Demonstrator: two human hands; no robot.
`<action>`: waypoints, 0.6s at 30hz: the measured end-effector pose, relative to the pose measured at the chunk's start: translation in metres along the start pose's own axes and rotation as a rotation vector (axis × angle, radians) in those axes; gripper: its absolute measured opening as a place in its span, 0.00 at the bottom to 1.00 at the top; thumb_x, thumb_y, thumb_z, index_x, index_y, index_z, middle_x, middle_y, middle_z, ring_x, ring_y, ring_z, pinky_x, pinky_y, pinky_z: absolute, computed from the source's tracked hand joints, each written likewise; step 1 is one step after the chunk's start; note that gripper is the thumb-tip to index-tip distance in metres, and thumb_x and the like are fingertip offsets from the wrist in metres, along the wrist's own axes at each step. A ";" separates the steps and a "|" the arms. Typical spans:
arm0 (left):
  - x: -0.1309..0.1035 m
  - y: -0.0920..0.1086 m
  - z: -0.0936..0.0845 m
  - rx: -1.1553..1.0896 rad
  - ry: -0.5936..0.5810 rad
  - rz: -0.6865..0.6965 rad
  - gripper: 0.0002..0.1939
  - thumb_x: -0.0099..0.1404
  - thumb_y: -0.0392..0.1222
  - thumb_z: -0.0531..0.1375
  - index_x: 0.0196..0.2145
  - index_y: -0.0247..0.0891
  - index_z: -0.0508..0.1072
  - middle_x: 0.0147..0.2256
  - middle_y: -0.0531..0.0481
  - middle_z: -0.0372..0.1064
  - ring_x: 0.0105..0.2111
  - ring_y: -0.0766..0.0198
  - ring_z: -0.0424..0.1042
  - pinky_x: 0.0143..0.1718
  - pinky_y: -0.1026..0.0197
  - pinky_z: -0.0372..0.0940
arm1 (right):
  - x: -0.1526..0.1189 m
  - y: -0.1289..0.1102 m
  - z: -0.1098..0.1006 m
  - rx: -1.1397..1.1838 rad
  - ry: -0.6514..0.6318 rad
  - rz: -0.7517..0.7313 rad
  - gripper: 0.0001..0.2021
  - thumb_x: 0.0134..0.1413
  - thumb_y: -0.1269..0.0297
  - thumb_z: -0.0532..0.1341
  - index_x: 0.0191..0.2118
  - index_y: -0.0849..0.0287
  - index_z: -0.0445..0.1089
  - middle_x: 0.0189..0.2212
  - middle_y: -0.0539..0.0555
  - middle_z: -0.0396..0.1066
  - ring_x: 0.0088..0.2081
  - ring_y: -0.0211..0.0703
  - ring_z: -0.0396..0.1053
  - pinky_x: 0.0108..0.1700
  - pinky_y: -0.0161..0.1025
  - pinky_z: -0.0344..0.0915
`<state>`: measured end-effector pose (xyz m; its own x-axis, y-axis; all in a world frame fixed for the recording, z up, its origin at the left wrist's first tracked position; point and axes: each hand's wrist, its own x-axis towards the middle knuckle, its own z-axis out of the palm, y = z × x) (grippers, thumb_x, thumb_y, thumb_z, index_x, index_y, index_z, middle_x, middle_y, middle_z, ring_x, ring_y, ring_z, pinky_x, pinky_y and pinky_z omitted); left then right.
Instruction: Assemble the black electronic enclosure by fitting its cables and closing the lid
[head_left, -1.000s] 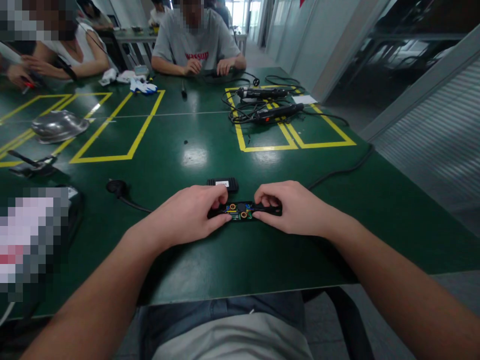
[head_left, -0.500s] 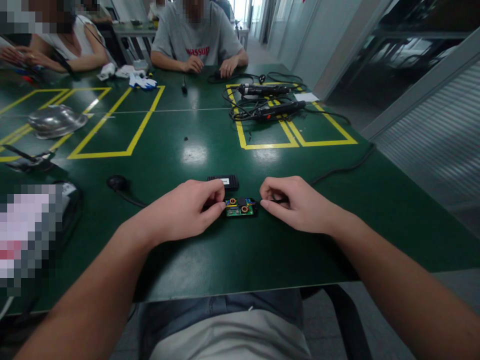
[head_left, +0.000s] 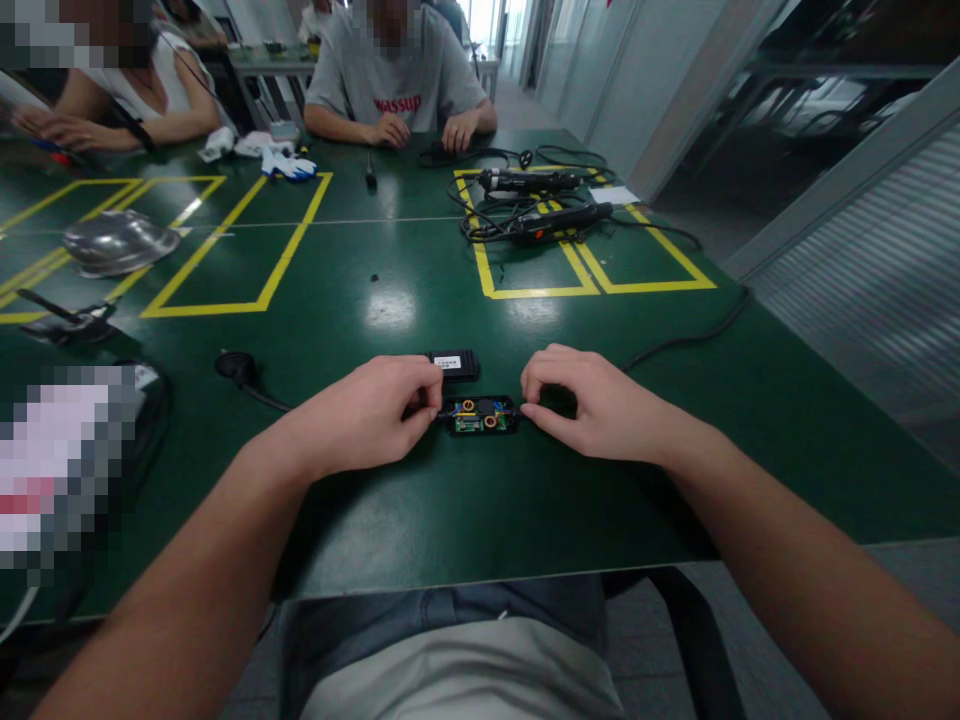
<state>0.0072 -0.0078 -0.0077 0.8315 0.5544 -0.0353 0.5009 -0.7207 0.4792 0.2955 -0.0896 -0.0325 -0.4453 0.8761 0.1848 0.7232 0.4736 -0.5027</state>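
An open black plastic case (head_left: pixel 481 430) lies on the green table between my hands. Inside it shows a green circuit board (head_left: pixel 471 421) with copper-wound coils. My left hand (head_left: pixel 375 410) pinches the black power cord where it enters the left end of the case; the fingertips partly hide it. At the opposite end, my right hand (head_left: pixel 592 405) has thumb and index finger closed around the cord coming out there. Just behind the case is its ribbed black cover (head_left: pixel 466 369) with a white label, near my left fingers. A black plug (head_left: pixel 237 366) rests left of my left forearm.
Corded black electric screwdrivers (head_left: pixel 532 181) lie inside yellow tape outlines at the back right. A metal bowl (head_left: pixel 120 242), a dark tool (head_left: pixel 71 315) and a blurred-out box (head_left: pixel 52 450) are on the left. White gloves (head_left: pixel 287 163) lie near people seated across the table.
My left hand has shifted slightly left, uncovering more of the case's left end and of the labelled cover. The right hand stays at the right end with its fingers a little more arched.
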 end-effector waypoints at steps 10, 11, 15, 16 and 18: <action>0.014 -0.007 0.019 0.216 0.221 -0.087 0.21 0.75 0.41 0.62 0.63 0.38 0.76 0.59 0.39 0.80 0.59 0.41 0.75 0.64 0.37 0.69 | 0.000 -0.002 0.003 -0.023 0.070 0.067 0.03 0.63 0.64 0.62 0.41 0.54 0.68 0.33 0.52 0.74 0.31 0.44 0.68 0.37 0.42 0.62; 0.014 -0.006 0.019 0.218 0.205 -0.104 0.22 0.75 0.41 0.62 0.64 0.38 0.76 0.58 0.38 0.81 0.58 0.40 0.76 0.62 0.36 0.71 | 0.000 -0.002 0.002 -0.013 0.066 0.064 0.05 0.62 0.64 0.62 0.43 0.54 0.68 0.34 0.52 0.75 0.31 0.44 0.69 0.37 0.42 0.62; 0.010 0.001 0.015 0.125 0.236 -0.009 0.20 0.75 0.43 0.63 0.61 0.39 0.78 0.55 0.40 0.81 0.54 0.45 0.78 0.61 0.41 0.72 | -0.001 -0.005 0.001 0.038 0.056 0.049 0.16 0.58 0.65 0.66 0.51 0.54 0.66 0.38 0.52 0.75 0.31 0.43 0.69 0.37 0.41 0.64; 0.009 0.003 0.014 0.072 0.236 0.041 0.19 0.75 0.44 0.63 0.61 0.40 0.78 0.54 0.42 0.81 0.54 0.47 0.78 0.60 0.44 0.73 | -0.002 -0.005 0.001 0.051 0.060 0.046 0.19 0.56 0.65 0.66 0.52 0.54 0.65 0.39 0.52 0.75 0.31 0.43 0.69 0.37 0.42 0.65; 0.006 0.008 0.013 -0.010 0.198 0.121 0.18 0.74 0.44 0.64 0.59 0.40 0.79 0.53 0.43 0.81 0.53 0.50 0.79 0.59 0.48 0.73 | -0.003 -0.005 0.002 0.067 0.066 0.038 0.23 0.55 0.65 0.67 0.56 0.55 0.64 0.41 0.52 0.75 0.32 0.43 0.69 0.38 0.42 0.67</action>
<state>0.0193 -0.0161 -0.0157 0.8214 0.5361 0.1949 0.3978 -0.7832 0.4779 0.2925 -0.0944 -0.0319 -0.3812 0.8983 0.2184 0.7012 0.4349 -0.5650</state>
